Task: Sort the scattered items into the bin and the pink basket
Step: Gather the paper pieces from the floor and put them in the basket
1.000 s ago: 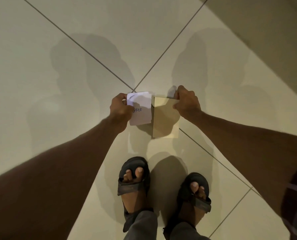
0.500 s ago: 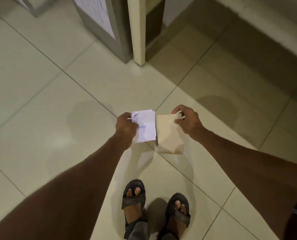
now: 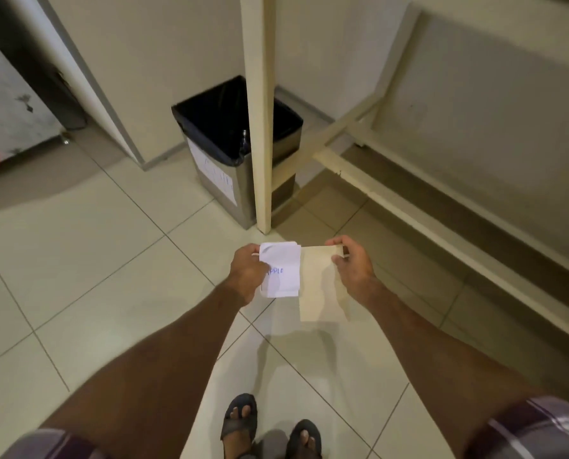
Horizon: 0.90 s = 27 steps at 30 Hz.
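Note:
My left hand (image 3: 248,271) pinches a white paper slip (image 3: 282,270) with blue handwriting on it. Beside it, my right hand (image 3: 352,263) holds a beige paper napkin (image 3: 319,286) by its top corner, and the napkin hangs down. Both hands are held out in front of me above the tiled floor. A steel bin (image 3: 230,180) with a black liner stands ahead by the wall, with a paper label on its side. A cream table leg partly hides the bin. No pink basket is in view.
A cream table leg (image 3: 260,127) stands straight ahead, with its crossbars (image 3: 352,127) running right along the wall. A white appliance (image 3: 8,104) sits at far left. My sandalled feet (image 3: 270,429) are on the tiled floor (image 3: 94,276).
The view has tilted up from the floor, and the bin and table frame have come into sight. Both hands keep their papers, held out at the same spacing.

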Each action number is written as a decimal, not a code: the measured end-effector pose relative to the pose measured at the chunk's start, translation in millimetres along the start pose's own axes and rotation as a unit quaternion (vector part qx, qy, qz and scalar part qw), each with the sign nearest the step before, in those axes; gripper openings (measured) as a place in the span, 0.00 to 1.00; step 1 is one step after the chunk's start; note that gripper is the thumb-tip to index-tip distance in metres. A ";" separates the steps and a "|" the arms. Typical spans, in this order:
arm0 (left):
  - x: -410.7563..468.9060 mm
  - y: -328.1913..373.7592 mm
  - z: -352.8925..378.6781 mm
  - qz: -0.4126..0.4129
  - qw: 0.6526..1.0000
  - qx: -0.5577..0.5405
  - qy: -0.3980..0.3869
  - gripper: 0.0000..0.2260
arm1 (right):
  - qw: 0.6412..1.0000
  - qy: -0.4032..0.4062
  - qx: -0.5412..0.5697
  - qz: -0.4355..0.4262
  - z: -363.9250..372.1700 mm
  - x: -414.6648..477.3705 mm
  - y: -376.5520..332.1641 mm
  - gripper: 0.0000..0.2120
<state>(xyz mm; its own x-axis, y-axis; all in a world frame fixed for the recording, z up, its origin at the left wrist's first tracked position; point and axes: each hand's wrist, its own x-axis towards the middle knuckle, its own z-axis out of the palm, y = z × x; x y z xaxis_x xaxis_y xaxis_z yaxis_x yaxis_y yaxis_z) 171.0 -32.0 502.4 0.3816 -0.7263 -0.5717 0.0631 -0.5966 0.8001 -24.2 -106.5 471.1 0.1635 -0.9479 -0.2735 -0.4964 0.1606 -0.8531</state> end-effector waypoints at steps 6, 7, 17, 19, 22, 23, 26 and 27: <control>-79.2 72.8 10.8 0.032 0.999 0.043 -0.001 0.16 | 1.000 0.026 0.009 -0.015 -72.8 -62.6 -74.2 0.14; -90.2 79.8 13.4 0.033 0.998 0.045 -0.002 0.15 | 0.999 0.041 0.013 -0.014 -83.0 -72.1 -80.6 0.15; -165.4 115.4 49.3 0.065 0.987 0.111 -0.092 0.14 | 0.978 0.200 0.050 0.012 -152.0 -171.8 -97.9 0.18; -168.9 123.6 60.3 0.074 0.982 0.129 -0.118 0.15 | 0.972 0.228 0.049 0.025 -165.4 -187.7 -95.9 0.18; -177.0 134.6 81.0 0.095 0.971 0.165 -0.147 0.14 | 0.958 0.275 0.063 0.059 -182.6 -209.3 -90.4 0.16; -181.9 136.7 89.9 0.100 0.967 0.168 -0.163 0.13 | 0.952 0.292 0.067 0.067 -188.5 -218.0 -88.0 0.16; -197.1 141.1 115.7 0.108 0.950 0.185 -0.227 0.14 | 0.931 0.346 0.077 0.087 -205.2 -246.7 -85.6 0.17; -203.0 142.1 124.4 0.114 0.943 0.194 -0.246 0.14 | 0.922 0.365 0.083 0.097 -210.0 -257.1 -84.5 0.16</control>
<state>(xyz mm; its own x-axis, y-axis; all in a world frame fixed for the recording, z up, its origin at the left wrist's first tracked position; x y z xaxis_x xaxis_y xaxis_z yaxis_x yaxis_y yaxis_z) -12.3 -11.8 709.5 -0.1362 -0.8644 -0.4839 -0.3480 -0.4156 0.8403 -203.4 65.8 706.8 -0.5625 -0.8198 -0.1075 -0.3094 0.3293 -0.8921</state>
